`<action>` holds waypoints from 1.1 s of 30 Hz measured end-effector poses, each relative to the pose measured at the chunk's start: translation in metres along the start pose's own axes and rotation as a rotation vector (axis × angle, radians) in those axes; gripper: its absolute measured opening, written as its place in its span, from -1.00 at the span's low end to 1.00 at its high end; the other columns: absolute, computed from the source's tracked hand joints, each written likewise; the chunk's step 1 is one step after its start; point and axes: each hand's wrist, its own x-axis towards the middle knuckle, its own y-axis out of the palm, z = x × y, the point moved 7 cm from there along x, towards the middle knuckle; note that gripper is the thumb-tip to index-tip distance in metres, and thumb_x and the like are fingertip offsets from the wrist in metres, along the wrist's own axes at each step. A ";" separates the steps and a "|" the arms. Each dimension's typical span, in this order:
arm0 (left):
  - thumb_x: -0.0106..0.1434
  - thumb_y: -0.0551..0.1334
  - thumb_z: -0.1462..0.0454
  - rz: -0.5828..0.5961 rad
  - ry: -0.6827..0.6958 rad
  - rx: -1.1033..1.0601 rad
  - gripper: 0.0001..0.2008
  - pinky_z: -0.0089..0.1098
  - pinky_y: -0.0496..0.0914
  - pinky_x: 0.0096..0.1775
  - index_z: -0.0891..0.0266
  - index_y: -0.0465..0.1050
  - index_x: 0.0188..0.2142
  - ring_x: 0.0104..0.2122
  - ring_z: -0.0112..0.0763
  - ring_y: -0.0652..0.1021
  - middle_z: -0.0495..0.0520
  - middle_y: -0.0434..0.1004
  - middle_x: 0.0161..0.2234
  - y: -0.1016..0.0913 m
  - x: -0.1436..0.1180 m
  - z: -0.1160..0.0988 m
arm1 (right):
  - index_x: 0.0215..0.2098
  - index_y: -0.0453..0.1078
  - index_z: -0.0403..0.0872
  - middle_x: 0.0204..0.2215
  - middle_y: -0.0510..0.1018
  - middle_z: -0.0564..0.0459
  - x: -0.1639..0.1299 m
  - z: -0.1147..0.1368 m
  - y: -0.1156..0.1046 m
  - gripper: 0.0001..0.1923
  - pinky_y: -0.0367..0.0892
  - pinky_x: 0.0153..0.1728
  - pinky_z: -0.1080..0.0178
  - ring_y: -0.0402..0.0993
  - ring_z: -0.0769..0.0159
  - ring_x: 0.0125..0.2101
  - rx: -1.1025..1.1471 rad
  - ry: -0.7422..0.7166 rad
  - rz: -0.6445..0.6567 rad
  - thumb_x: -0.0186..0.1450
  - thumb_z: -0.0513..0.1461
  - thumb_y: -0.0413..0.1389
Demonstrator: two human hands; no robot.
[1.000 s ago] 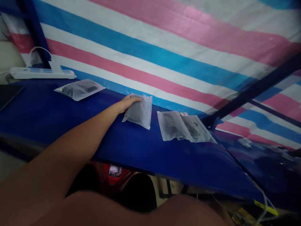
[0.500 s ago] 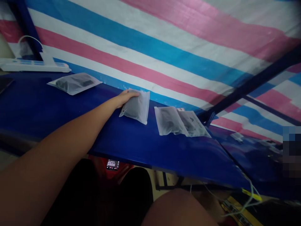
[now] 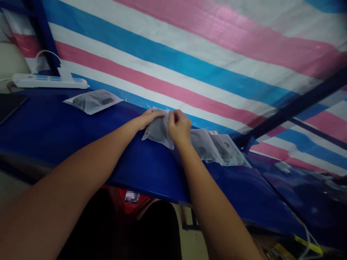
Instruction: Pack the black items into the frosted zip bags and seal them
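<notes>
A frosted plastic pouch (image 3: 157, 131) with something dark inside lies on the blue table (image 3: 81, 137) near the striped tarp wall. My left hand (image 3: 149, 117) holds its far left corner. My right hand (image 3: 179, 126) pinches its upper right edge, fingers curled onto the plastic. Just right of my right hand lie two more frosted pouches (image 3: 217, 148), overlapping each other. A further pouch (image 3: 92, 101) rests apart at the back left of the table.
A white power strip (image 3: 50, 81) with a plug and cable sits at the table's back left. A dark flat object (image 3: 9, 104) lies at the left edge. A blue frame post (image 3: 284, 108) slants at right. Cables and a yellow strip (image 3: 306, 240) hang below the table's right end.
My right hand has come up from below the table and taken hold of the pouch's right edge. My left hand stays on the same pouch.
</notes>
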 end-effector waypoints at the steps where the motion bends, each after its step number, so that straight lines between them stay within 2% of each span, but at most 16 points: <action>1: -0.03 0.43 0.06 0.006 -0.007 -0.005 -0.53 -0.23 0.47 -0.22 0.17 0.45 -0.16 -0.18 -0.08 0.58 0.19 0.61 -0.20 0.000 0.003 0.001 | -0.36 0.31 -0.04 -0.42 0.43 0.02 0.004 -0.019 -0.006 -0.73 0.22 -0.23 0.19 0.36 0.25 -0.33 0.007 0.083 -0.088 0.33 -0.06 -0.08; 3: -0.07 0.45 0.06 0.011 -0.016 -0.025 -0.50 -0.22 0.48 -0.23 0.17 0.46 -0.15 -0.20 -0.08 0.59 0.19 0.61 -0.19 0.000 0.007 0.003 | -0.25 0.30 -0.06 -0.35 0.44 0.01 0.005 -0.058 -0.011 -0.74 0.23 -0.24 0.19 0.36 0.27 -0.34 0.045 0.272 -0.200 0.29 -0.05 -0.04; 5: -0.09 0.46 0.06 0.008 -0.019 -0.053 -0.47 -0.22 0.48 -0.24 0.18 0.45 -0.13 -0.22 -0.09 0.60 0.20 0.61 -0.18 0.000 0.010 0.005 | -0.13 0.28 -0.08 -0.25 0.46 -0.03 0.003 -0.085 -0.006 -0.63 0.25 -0.22 0.19 0.39 0.25 -0.29 0.084 0.414 -0.203 0.21 -0.02 0.07; 7: -0.09 0.46 0.07 -0.002 -0.012 -0.078 -0.46 -0.23 0.48 -0.25 0.18 0.45 -0.13 -0.22 -0.11 0.60 0.19 0.60 -0.18 -0.001 0.010 0.006 | -0.07 0.27 -0.09 -0.21 0.47 -0.07 -0.003 -0.099 0.003 -0.52 0.27 -0.21 0.18 0.41 0.21 -0.26 0.121 0.524 -0.170 0.16 0.03 0.11; 9: -0.09 0.47 0.08 -0.014 -0.002 -0.083 -0.47 -0.24 0.48 -0.25 0.18 0.45 -0.13 -0.22 -0.11 0.59 0.18 0.60 -0.19 -0.001 0.008 0.005 | -0.10 0.32 -0.08 -0.22 0.51 -0.08 -0.008 -0.102 0.014 -0.52 0.29 -0.23 0.18 0.43 0.17 -0.25 0.169 0.570 -0.090 0.15 0.05 0.11; 12: -0.08 0.46 0.09 -0.023 0.013 -0.062 -0.50 -0.25 0.47 -0.24 0.16 0.45 -0.14 -0.19 -0.10 0.59 0.18 0.59 -0.17 -0.002 0.006 0.004 | -0.25 0.41 -0.07 -0.29 0.55 -0.04 -0.012 -0.097 0.032 -0.63 0.32 -0.30 0.20 0.45 0.16 -0.29 0.264 0.560 0.077 0.18 0.03 0.06; 14: -0.07 0.46 0.08 -0.020 0.010 -0.047 -0.50 -0.24 0.47 -0.24 0.15 0.45 -0.14 -0.18 -0.10 0.58 0.19 0.59 -0.15 -0.002 0.006 0.004 | -0.31 0.43 -0.07 -0.33 0.56 -0.01 -0.011 -0.096 0.036 -0.65 0.33 -0.33 0.21 0.46 0.17 -0.32 0.282 0.535 0.125 0.20 0.01 0.02; 19: -0.07 0.45 0.06 0.007 0.003 -0.038 -0.50 -0.20 0.48 -0.22 0.15 0.47 -0.14 -0.18 -0.08 0.58 0.19 0.59 -0.18 0.000 0.008 0.005 | -0.32 0.44 -0.06 -0.36 0.56 0.01 -0.008 -0.103 0.034 -0.63 0.34 -0.30 0.20 0.45 0.19 -0.33 0.251 0.506 0.101 0.23 0.03 -0.01; 23: -0.07 0.45 0.06 0.007 -0.010 -0.038 -0.52 -0.21 0.48 -0.22 0.15 0.48 -0.15 -0.18 -0.07 0.58 0.18 0.60 -0.19 0.000 0.007 0.004 | -0.34 0.44 -0.07 -0.36 0.55 0.01 -0.008 -0.099 0.030 -0.60 0.32 -0.28 0.20 0.44 0.19 -0.33 0.205 0.489 0.083 0.26 0.05 -0.03; 33: -0.04 0.44 0.09 0.026 -0.037 -0.080 -0.58 -0.26 0.48 -0.27 0.17 0.50 -0.20 -0.23 -0.12 0.59 0.18 0.61 -0.22 0.008 -0.004 -0.003 | -0.35 0.44 -0.09 -0.37 0.55 -0.03 -0.010 -0.097 0.031 -0.54 0.29 -0.34 0.21 0.44 0.18 -0.34 0.226 0.498 0.083 0.27 0.10 -0.05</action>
